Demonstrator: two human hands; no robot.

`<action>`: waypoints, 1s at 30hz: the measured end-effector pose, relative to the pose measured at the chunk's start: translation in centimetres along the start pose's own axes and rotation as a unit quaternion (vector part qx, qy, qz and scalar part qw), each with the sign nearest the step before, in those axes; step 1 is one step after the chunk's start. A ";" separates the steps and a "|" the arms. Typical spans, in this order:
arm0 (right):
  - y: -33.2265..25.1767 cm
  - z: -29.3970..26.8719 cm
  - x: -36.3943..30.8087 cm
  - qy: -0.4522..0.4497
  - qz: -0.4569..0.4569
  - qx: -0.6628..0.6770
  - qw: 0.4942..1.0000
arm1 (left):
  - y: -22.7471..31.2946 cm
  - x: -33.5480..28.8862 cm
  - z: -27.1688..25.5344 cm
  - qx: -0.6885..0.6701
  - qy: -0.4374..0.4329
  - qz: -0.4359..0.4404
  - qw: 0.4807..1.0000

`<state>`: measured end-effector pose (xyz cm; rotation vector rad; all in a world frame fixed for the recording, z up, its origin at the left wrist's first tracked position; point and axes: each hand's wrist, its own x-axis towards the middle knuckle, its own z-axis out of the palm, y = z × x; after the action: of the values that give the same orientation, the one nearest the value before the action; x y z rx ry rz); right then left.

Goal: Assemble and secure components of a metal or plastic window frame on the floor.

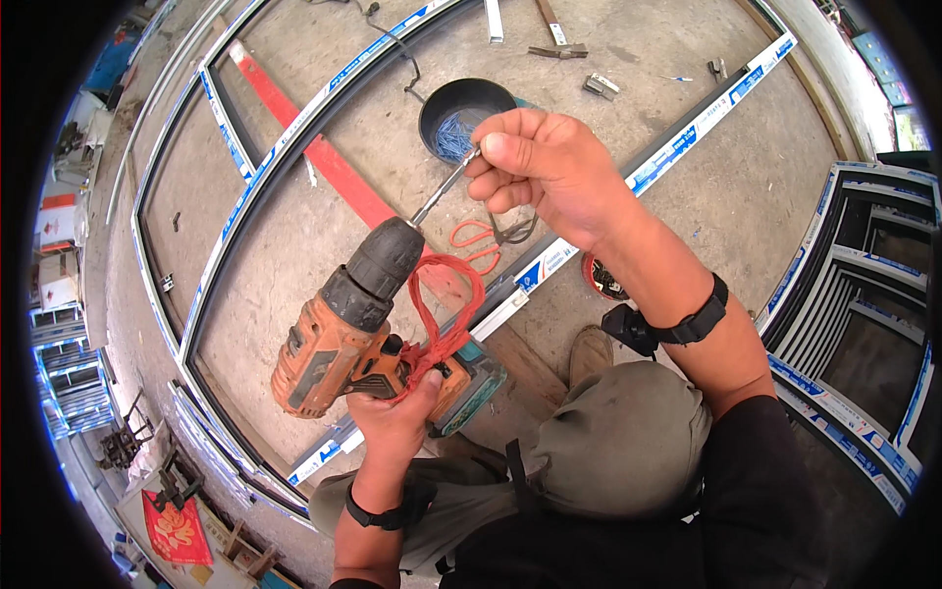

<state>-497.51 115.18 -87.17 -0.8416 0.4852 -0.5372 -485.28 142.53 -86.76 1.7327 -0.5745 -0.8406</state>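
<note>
My left hand [394, 420] is closed round the grip of an orange and black cordless drill [329, 355], its chuck tilted up and to the right. A loop of red cord [461, 329] is tied about the drill's handle. Out of the chuck runs a long metal bit [444, 196]. Thumb and fingers of my right hand [549, 162] pinch the bit's far end; whether a small screw sits there too, I cannot tell. Just behind those fingertips stands a black bowl [469, 90] holding many bluish screws or nails [453, 135].
A large window-like frame [221, 236] with blue and white film lies on the floor, crossed by a red bar [343, 182]. Red-handled scissors [473, 236] lie near the bowl. A hammer [557, 49] lies farther off. More frames [854, 393] are stacked at right.
</note>
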 end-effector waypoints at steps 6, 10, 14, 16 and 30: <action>-1.2 0.5 0.3 -0.033 0.019 -0.066 0.997 | 0.8 -1.2 1.2 -0.033 -0.045 -0.079 0.995; -0.9 1.0 0.3 -0.042 0.038 -0.047 0.997 | 0.4 -1.5 1.7 -0.077 -0.092 -0.137 0.983; -0.8 0.0 0.8 -0.063 0.053 -0.018 0.996 | 0.2 -1.7 1.7 -0.073 -0.110 -0.133 0.982; -1.2 -0.2 0.8 -0.086 0.071 -0.031 0.993 | 0.3 -1.6 1.7 -0.062 -0.121 -0.140 0.981; -0.5 1.4 -4.2 -0.110 0.045 -0.380 0.917 | 2.0 -0.2 5.1 -0.044 -0.140 -0.115 0.982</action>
<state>-500.03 118.27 -85.15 -1.5971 0.5249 -0.1438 -489.33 138.92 -85.67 1.6301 -0.5185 -1.2687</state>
